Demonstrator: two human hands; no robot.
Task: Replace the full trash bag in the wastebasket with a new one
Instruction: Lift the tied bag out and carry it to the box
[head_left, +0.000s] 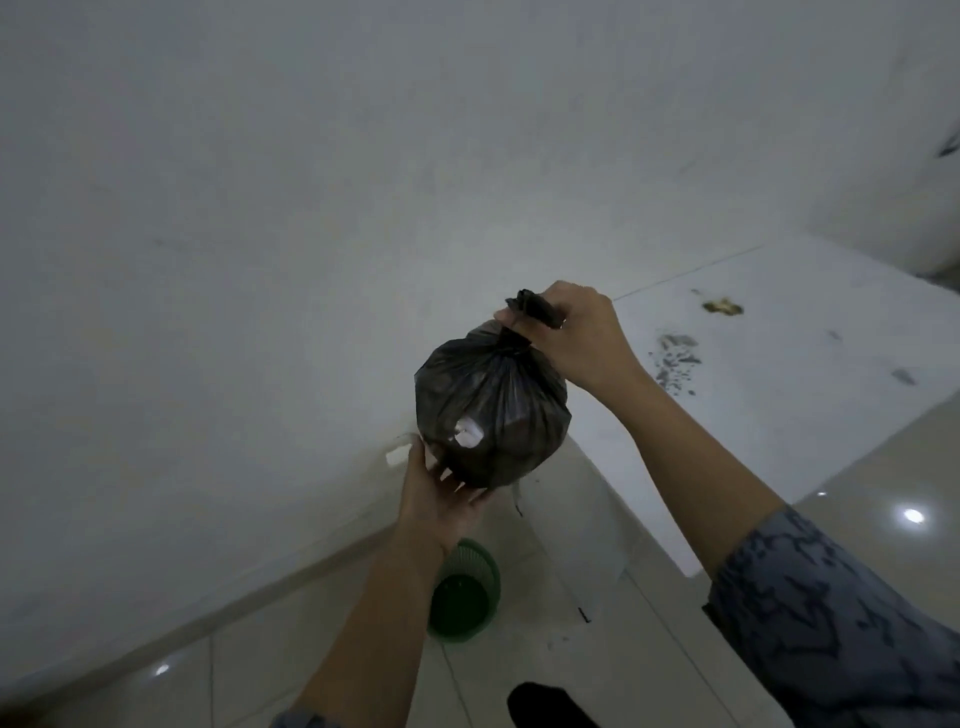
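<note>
- Bulging black plastic trash bag (491, 410) hangs between the hands, over the floor.
- Round green mesh wastebasket (464, 592) stands unlined below the left hand.
- Right hand (569, 332) grips the knotted neck; slipping would drop it.
- Left hand (441, 493), fingers spread, cups the underside; the visible hole could tear wider and spill.

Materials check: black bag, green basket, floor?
Black bag: thin plastic film, slightly glossy; it gathers into fine pleats under the knot and has a hole showing white. Green basket: probably moulded plastic, with ribbed or slatted walls. Floor: likely glazed tile, with grout lines and lamp reflections.
</note>
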